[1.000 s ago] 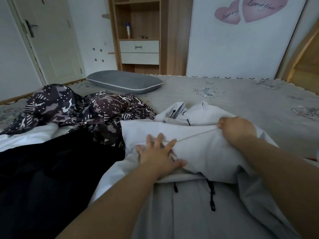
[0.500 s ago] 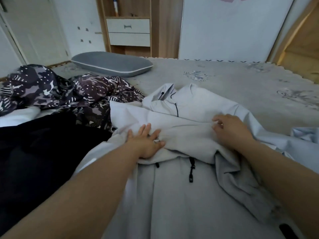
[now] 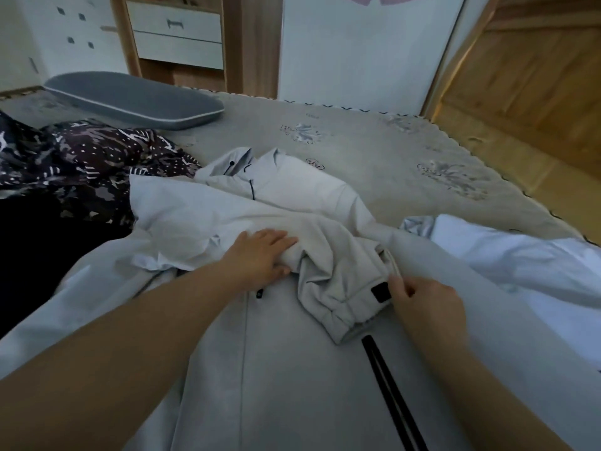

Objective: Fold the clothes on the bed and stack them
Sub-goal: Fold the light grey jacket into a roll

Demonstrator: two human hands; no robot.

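Wooden shelves (image 3: 175, 37) stand far behind the gray bed (image 3: 374, 148), where the left hand (image 3: 260, 255) presses flat on the near white jacket (image 3: 276, 353) and the right hand (image 3: 426, 304) pinches its cuff (image 3: 367, 297).

The left hand (image 3: 260, 255) presses flat on the white jacket (image 3: 292, 369); beside it, the right hand (image 3: 422, 307) pinches the sleeve cuff (image 3: 379, 292).

A matt, smooth woven cloth is seen in the pale grey jacket (image 3: 292, 369), creased at its sleeve (image 3: 341, 288). The bedspread (image 3: 390, 151) is of matt embroidered fabric, and the cabinet (image 3: 527, 70) of grained wood.
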